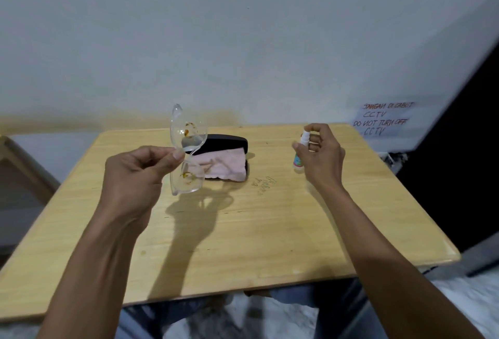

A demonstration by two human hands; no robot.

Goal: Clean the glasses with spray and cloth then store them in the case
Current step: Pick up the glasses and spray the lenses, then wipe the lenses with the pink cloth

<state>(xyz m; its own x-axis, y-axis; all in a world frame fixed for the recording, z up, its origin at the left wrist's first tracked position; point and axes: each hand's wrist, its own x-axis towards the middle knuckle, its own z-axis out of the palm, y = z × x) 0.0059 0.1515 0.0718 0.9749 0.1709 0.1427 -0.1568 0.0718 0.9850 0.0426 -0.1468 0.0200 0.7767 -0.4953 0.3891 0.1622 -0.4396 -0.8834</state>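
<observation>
Holding the glasses (186,149) pinched above the bench (243,230), the left hand (135,174) is waiting; the right hand (318,149) is gripping the spray bottle (301,153); wiping with the cloth (221,163) and storing in the case (229,141), far centre, seem still undone.

The glasses (186,149) are clear, glossy plastic; the case (216,142) looks matt black, holding soft pink cloth (218,164); the spray bottle (301,155) is smooth white plastic; the table (243,230) is pale, faintly shiny wood grain

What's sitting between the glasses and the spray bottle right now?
In the head view, the open black case with the pink cloth draped over it; then bare table.
</observation>
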